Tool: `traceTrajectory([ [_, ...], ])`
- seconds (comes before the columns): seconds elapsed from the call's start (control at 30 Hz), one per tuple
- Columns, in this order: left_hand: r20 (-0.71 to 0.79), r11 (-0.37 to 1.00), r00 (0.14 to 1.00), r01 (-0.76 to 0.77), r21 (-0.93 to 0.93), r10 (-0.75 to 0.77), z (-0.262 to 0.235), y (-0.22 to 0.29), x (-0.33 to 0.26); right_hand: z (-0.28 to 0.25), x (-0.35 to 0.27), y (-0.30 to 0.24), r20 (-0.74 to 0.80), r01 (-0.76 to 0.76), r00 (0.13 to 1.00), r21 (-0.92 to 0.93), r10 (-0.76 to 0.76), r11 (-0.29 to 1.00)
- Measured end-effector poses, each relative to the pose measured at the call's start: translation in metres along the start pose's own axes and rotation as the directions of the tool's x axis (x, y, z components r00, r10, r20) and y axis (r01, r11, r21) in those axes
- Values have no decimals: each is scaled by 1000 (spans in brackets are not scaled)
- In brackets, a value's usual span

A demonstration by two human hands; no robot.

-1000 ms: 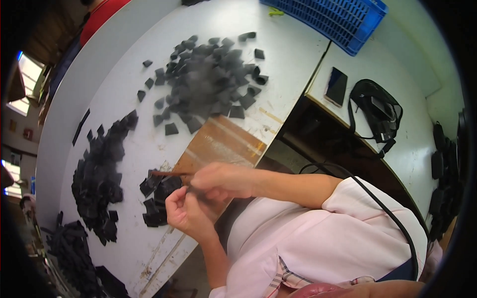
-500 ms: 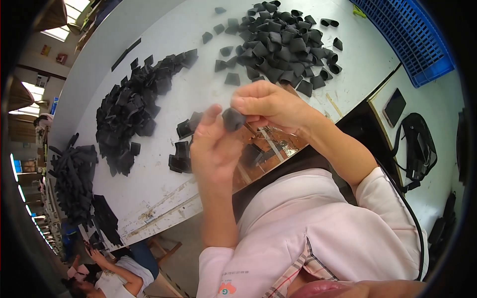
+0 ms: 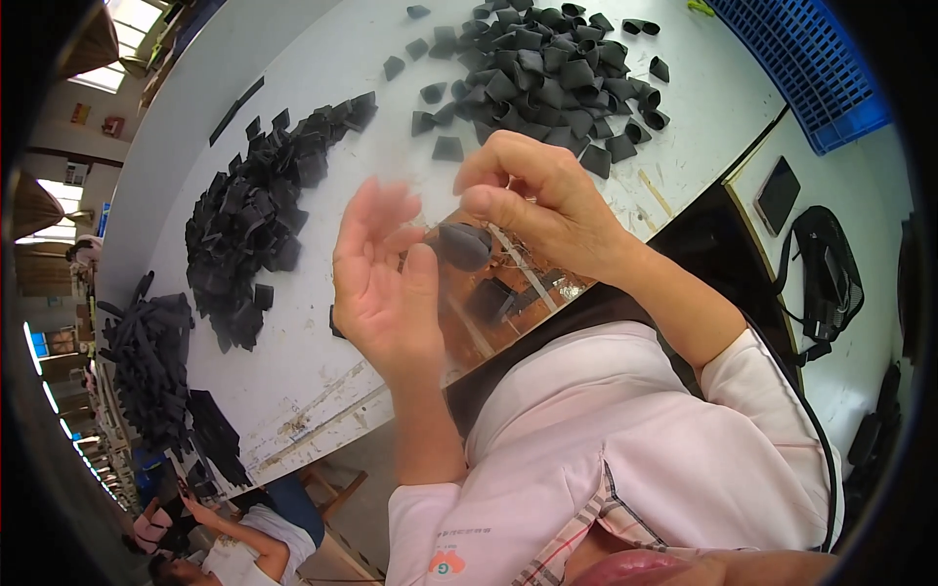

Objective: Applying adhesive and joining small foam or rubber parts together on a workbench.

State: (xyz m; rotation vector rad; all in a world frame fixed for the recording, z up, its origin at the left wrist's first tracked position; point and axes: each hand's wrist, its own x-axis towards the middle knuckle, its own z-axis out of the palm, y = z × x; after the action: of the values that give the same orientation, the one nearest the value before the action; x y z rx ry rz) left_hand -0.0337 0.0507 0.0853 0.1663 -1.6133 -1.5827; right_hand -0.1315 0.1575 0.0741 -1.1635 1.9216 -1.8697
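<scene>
A small black tube-shaped piece, seemingly of soft material, appears between my two hands, above a brown wooden board. My left hand is open, palm up, its fingers spread and a little blurred; the thumb tip is right beside the piece, and I cannot tell if it touches. Above and to the right, my right hand has curled fingers, with thumb and forefinger apart and nothing between them. Another black piece rests on the board near its edge.
On the white table, a heap of flat black pieces lies left and a pile of black tube pieces at the back. Black strips lie far left. A blue basket, phone and mesh bag are right. Another person sits lower left.
My right hand has let go of the black piece and drawn up from it. My left hand has moved left and spread its fingers. The piece is slightly lower.
</scene>
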Motion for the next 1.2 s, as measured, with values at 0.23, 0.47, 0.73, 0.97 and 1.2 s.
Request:
traceTrajectory([
  [0.23, 74, 998, 996, -50, 47, 47, -5, -4, -5, 12, -13, -7, -2, 404, 907, -280, -421, 871],
  [0.47, 130, 627, 960, 262, -733, -249, -16, -14, -10, 18, -7, -22, -51, 356, 907, -435, -417, 827],
  [0.73, 87, 744, 968, 238, -624, -237, -10, -19, -16, 26, -17, 5, -172, 396, 876, -280, -451, 875],
  [0.97, -5, 955, 998, 52, -290, -56, -17, -12, -8, 16, -19, -14, -46, 57, 998, 181, -50, 982],
  [1.2, 52, 992, 991, -124, 19, 123, -11, -8, -9, 6, -7, -6, 76, 22, 997, 89, -29, 996],
])
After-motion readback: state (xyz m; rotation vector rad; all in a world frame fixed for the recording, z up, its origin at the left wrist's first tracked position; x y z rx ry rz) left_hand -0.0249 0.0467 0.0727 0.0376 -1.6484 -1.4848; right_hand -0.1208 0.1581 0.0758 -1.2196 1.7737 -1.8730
